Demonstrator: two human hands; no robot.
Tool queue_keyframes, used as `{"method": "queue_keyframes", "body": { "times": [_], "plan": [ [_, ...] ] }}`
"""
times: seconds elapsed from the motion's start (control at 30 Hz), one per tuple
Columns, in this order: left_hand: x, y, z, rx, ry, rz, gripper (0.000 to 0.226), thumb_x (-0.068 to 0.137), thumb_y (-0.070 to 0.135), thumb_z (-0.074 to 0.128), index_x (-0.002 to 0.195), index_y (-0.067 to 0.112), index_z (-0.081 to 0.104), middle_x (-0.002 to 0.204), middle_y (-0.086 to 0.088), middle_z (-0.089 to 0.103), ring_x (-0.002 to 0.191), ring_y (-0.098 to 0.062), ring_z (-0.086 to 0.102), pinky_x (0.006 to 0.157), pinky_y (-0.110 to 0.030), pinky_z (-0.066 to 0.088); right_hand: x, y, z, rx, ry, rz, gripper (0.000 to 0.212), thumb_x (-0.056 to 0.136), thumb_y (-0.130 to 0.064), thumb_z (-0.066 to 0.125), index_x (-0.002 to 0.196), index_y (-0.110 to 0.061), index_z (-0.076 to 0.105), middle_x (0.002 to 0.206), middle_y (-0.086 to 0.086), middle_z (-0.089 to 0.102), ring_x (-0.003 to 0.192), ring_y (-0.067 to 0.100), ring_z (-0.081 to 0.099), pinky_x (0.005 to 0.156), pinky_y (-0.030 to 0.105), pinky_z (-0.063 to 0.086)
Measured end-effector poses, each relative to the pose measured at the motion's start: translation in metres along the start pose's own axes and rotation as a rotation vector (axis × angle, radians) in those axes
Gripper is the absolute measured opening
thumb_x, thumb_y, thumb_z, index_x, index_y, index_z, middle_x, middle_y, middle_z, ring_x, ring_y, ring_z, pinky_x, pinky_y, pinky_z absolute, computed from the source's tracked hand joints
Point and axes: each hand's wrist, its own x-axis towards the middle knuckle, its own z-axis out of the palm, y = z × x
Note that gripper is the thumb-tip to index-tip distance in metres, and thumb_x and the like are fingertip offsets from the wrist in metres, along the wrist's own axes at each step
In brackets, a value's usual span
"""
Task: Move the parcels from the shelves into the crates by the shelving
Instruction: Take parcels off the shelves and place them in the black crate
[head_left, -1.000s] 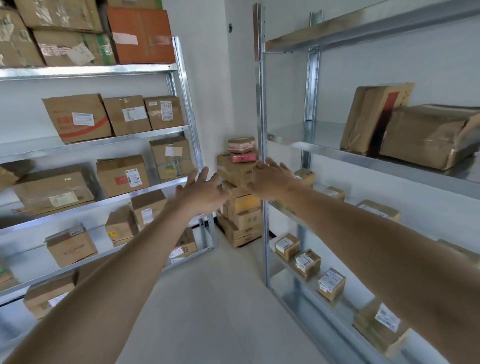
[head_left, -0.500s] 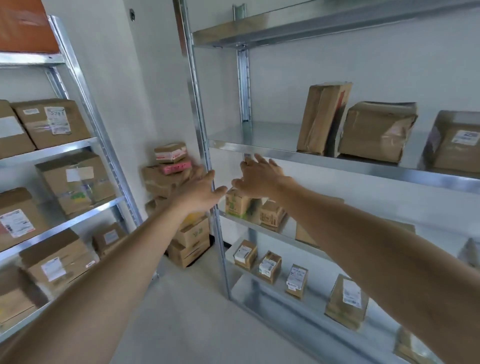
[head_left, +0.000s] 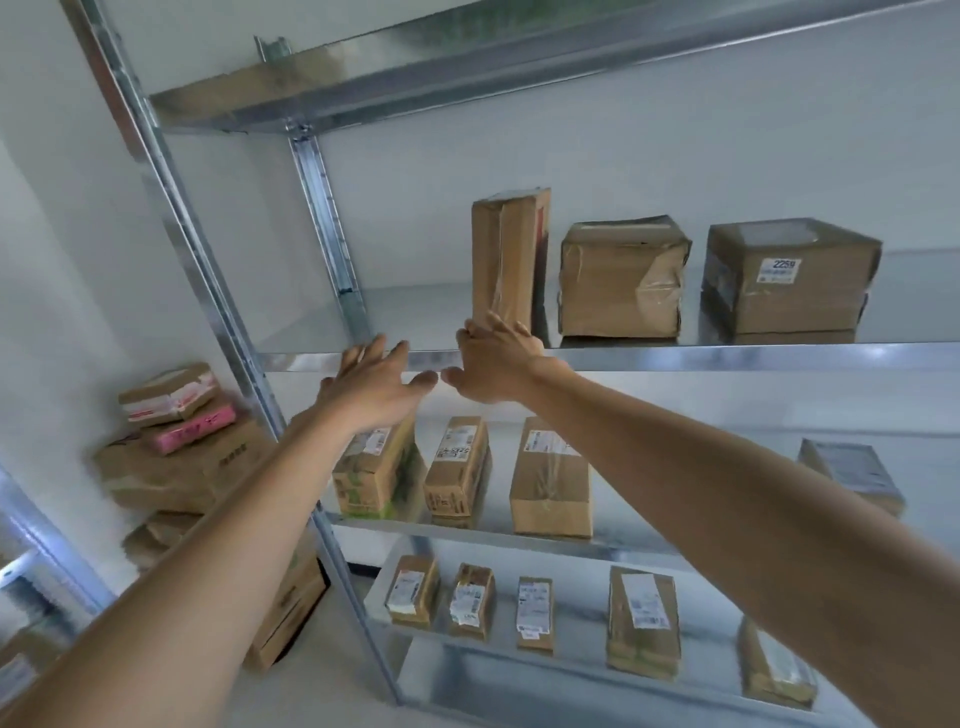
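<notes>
Tall parcel (head_left: 506, 260) stands upright at the front of the shelf (head_left: 675, 356), two boxes (head_left: 621, 278) just to its right. Right hand (head_left: 493, 369) is at its base, fingers (head_left: 500, 328) straight, touching the cardboard, grasping nothing. Left hand (head_left: 374, 389) hovers beside it at the shelf edge, spread and released

We hold both bare arms stretched out ahead. Our left forearm (head_left: 208, 545) runs in from 8 o'clock toward the centre of the view, and our right forearm (head_left: 701, 493) from 4 o'clock. Our left hand (head_left: 374, 389) shows its back, with the fingers (head_left: 376, 345) straight, spread and pointing to 1 o'clock. Our right hand (head_left: 496, 364) sits just beside it at its 2 o'clock, with straight fingers aimed at 11 o'clock. The two thumbs nearly meet.
</notes>
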Motion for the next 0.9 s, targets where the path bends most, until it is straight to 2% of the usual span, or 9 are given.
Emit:
{"method": "queue_keyframes", "body": {
  "times": [0.17, 0.37, 0.5, 0.53, 0.6, 0.67, 0.73, 0.8, 0.9],
  "plan": [
    [0.042, 0.017, -0.003, -0.054, 0.036, 0.099, 0.079, 0.101, 0.069, 0.032, 0.165, 0.029, 0.008, 0.173, 0.001, -0.006, 0.158, -0.026, -0.009, 0.125, -0.060, 0.010, 0.002, 0.021, -0.009, -0.019, 0.036, 0.050, 0.064, 0.103, -0.055, 0.039, 0.151, -0.013, 0.043, 0.161, 0.005, 0.033, 0.152, 0.025, 0.019, 0.122, 0.052, 0.022],
    [0.080, 0.029, -0.011, -0.171, 0.034, 0.238, 0.081, 0.101, 0.068, 0.032, 0.164, 0.024, 0.012, 0.173, -0.003, 0.003, 0.159, -0.028, -0.002, 0.127, -0.054, 0.009, -0.004, 0.040, -0.013, 0.045, 0.108, 0.165, 0.065, 0.103, -0.053, 0.038, 0.155, -0.013, 0.035, 0.163, 0.003, 0.032, 0.152, 0.026, 0.023, 0.123, 0.049, 0.023],
    [0.095, 0.030, -0.018, -0.405, -0.049, 0.269, 0.079, 0.102, 0.068, 0.033, 0.165, 0.027, 0.008, 0.173, 0.002, 0.001, 0.159, -0.025, -0.001, 0.126, -0.049, 0.007, -0.012, 0.044, -0.017, 0.152, 0.162, 0.295, 0.064, 0.107, -0.053, 0.033, 0.157, -0.014, 0.031, 0.166, 0.003, 0.029, 0.155, 0.025, 0.021, 0.121, 0.045, 0.025],
    [0.100, 0.029, -0.017, -0.485, -0.080, 0.273, 0.080, 0.101, 0.069, 0.034, 0.165, 0.029, 0.008, 0.172, 0.004, 0.002, 0.159, -0.024, 0.000, 0.126, -0.049, 0.007, -0.010, 0.043, -0.017, 0.202, 0.169, 0.338, 0.062, 0.107, -0.052, 0.032, 0.156, -0.013, 0.033, 0.164, 0.004, 0.031, 0.153, 0.025, 0.024, 0.119, 0.043, 0.027],
    [0.111, 0.026, -0.015, -0.637, -0.137, 0.281, 0.080, 0.099, 0.070, 0.036, 0.165, 0.033, 0.008, 0.172, 0.006, 0.005, 0.159, -0.022, 0.004, 0.127, -0.049, 0.009, -0.003, 0.043, -0.016, 0.332, 0.199, 0.439, 0.057, 0.107, -0.052, 0.028, 0.146, -0.014, 0.046, 0.154, 0.010, 0.045, 0.141, 0.028, 0.043, 0.107, 0.042, 0.037],
    [0.121, 0.023, -0.012, -0.759, -0.181, 0.290, 0.080, 0.099, 0.071, 0.036, 0.164, 0.034, 0.007, 0.172, 0.009, 0.004, 0.159, -0.020, 0.005, 0.125, -0.048, 0.009, 0.006, 0.043, -0.013, 0.459, 0.248, 0.509, 0.062, 0.106, -0.058, 0.025, 0.139, -0.012, 0.050, 0.145, 0.013, 0.054, 0.128, 0.031, 0.053, 0.097, 0.042, 0.041],
    [0.130, 0.021, -0.008, -0.845, -0.188, 0.308, 0.079, 0.100, 0.071, 0.032, 0.165, 0.034, 0.006, 0.172, 0.011, 0.002, 0.158, -0.016, 0.005, 0.126, -0.047, 0.009, 0.011, 0.044, -0.012, 0.613, 0.284, 0.529, 0.069, 0.105, -0.061, 0.023, 0.149, -0.013, 0.046, 0.153, 0.012, 0.049, 0.138, 0.033, 0.046, 0.110, 0.045, 0.038],
    [0.136, 0.022, -0.006, -0.927, -0.175, 0.327, 0.075, 0.101, 0.070, 0.027, 0.164, 0.033, 0.010, 0.172, 0.011, 0.006, 0.158, -0.015, 0.008, 0.127, -0.048, 0.012, 0.012, 0.043, -0.010, 0.821, 0.338, 0.521, 0.067, 0.107, -0.058, 0.025, 0.154, -0.015, 0.042, 0.158, 0.009, 0.044, 0.146, 0.030, 0.038, 0.121, 0.044, 0.029],
    [0.143, 0.024, -0.002, -1.073, -0.174, 0.329, 0.070, 0.102, 0.069, 0.021, 0.163, 0.035, 0.014, 0.171, 0.010, 0.012, 0.157, -0.014, 0.012, 0.127, -0.049, 0.016, 0.021, 0.039, -0.009, 1.054, 0.419, 0.538, 0.064, 0.107, -0.055, 0.029, 0.152, -0.012, 0.045, 0.155, 0.008, 0.047, 0.146, 0.027, 0.039, 0.120, 0.040, 0.027]
  ]
}}
